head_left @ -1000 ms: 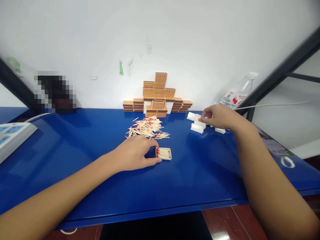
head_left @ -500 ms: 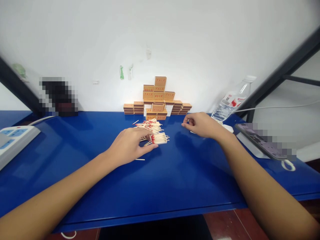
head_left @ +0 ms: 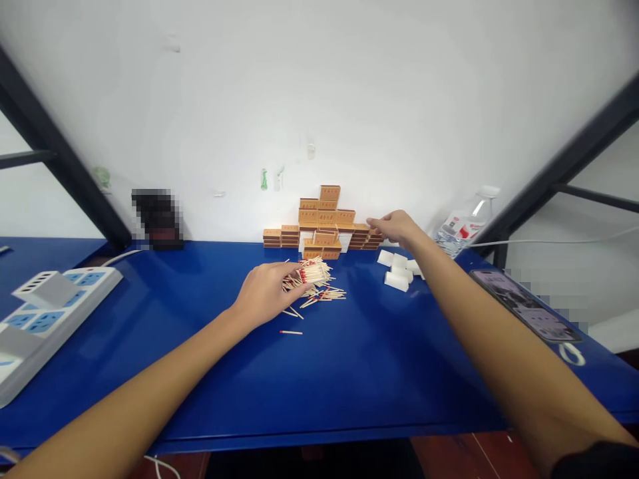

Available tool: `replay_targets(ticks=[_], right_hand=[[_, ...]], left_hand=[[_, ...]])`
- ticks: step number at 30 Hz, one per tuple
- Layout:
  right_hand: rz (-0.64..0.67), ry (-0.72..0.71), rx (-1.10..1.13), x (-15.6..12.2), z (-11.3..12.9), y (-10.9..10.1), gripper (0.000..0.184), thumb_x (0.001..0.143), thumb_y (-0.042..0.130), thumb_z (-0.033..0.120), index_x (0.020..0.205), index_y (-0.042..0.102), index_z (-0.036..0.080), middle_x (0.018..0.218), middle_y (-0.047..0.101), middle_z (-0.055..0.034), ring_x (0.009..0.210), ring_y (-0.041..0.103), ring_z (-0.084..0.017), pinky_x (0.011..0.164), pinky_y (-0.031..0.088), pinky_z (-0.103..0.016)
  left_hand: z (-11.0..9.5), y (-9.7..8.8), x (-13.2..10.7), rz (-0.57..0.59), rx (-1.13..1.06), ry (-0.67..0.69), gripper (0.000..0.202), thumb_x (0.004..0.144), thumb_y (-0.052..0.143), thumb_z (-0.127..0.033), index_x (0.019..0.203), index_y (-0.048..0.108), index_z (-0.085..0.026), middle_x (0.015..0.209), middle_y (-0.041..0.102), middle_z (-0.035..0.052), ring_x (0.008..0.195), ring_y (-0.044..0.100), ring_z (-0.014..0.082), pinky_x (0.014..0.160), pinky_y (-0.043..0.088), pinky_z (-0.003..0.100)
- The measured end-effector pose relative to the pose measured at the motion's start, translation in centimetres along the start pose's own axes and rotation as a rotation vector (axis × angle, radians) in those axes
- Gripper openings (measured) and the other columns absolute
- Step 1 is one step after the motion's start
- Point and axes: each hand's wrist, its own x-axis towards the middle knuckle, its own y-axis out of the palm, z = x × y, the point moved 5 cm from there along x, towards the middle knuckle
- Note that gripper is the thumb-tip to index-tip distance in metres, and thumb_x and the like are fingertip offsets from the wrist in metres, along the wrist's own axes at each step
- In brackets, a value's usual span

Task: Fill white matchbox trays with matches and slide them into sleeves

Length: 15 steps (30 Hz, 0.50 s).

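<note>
Matchbox tray (head_left: pixel 314 272), in the head view, is over loose matches (head_left: pixel 330 295), pinched by the left hand (head_left: pixel 267 291) (thumb and fingers parted by its width); the right hand (head_left: pixel 399 227) is at the right end of stacked matchboxes (head_left: pixel 327 217), fingertips nearly together; whether gripping, I cannot tell.

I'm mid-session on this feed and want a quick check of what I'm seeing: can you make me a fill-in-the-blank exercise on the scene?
1. The left hand holds a tray filled with ____.
2. The right hand is at the ____ end of the stacked boxes.
3. The power strip sits on the ____ side of the table.
4. The color of the table is ____.

Missing words: matches; right; left; blue
</note>
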Motion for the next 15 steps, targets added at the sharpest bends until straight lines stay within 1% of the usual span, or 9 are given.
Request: replay_targets(ticks=[2,4,9,11,15], right_hand=[[0.013,0.021,0.013,0.2,0.2,0.7,0.031,0.086,0.078,0.033,0.067,0.067,0.013,0.051,0.052,-0.0004,0.046,0.04,-0.011,0.047,0.033,-0.028],[0.0,0.033,0.027,0.4,0.0,1.2,0.029,0.085,0.08,0.031,0.068,0.065,0.013,0.052,0.051,0.0008,0.047,0.041,-0.01,0.046,0.033,-0.027],[-0.014,0.08,0.069,0.5,-1.2,1.6,0.034,0.083,0.084,0.034,0.066,0.063,0.013,0.052,0.053,-0.0012,0.049,0.044,-0.011,0.045,0.034,-0.026],[-0.009,0.099,0.108,0.3,-1.5,1.4,0.034,0.085,0.083,0.034,0.066,0.062,0.014,0.052,0.052,-0.0006,0.048,0.043,-0.011,0.044,0.034,-0.025],[-0.035,0.108,0.202,-0.3,-1.6,0.2,0.03,0.091,0.078,0.033,0.073,0.06,0.015,0.054,0.053,0.0013,0.047,0.044,-0.009,0.042,0.035,-0.022]], left_hand=[[0.0,-0.2,0.0,-0.014,-0.007,-0.006,0.044,0.093,0.069,-0.052,0.124,0.075,-0.021,0.112,0.08,0.0059,0.067,0.068,0.0176,0.064,0.05,0.032],[0.0,-0.2,0.0,-0.028,-0.013,-0.014,0.045,0.093,0.069,-0.053,0.125,0.075,-0.021,0.107,0.081,0.0057,0.067,0.069,0.0181,0.065,0.05,0.032],[-0.1,-0.1,-0.1,-0.04,-0.02,-0.001,0.046,0.093,0.069,-0.053,0.125,0.075,-0.021,0.102,0.081,0.006,0.067,0.069,0.0182,0.064,0.051,0.032],[-0.2,-0.1,-0.1,-0.039,-0.019,0.003,0.046,0.092,0.07,-0.052,0.125,0.075,-0.02,0.104,0.081,0.006,0.067,0.069,0.0183,0.064,0.051,0.032],[-0.2,-0.3,0.0,-0.053,-0.012,0.006,0.047,0.092,0.069,-0.054,0.125,0.075,-0.02,0.103,0.081,0.0065,0.069,0.069,0.0189,0.065,0.051,0.033]])
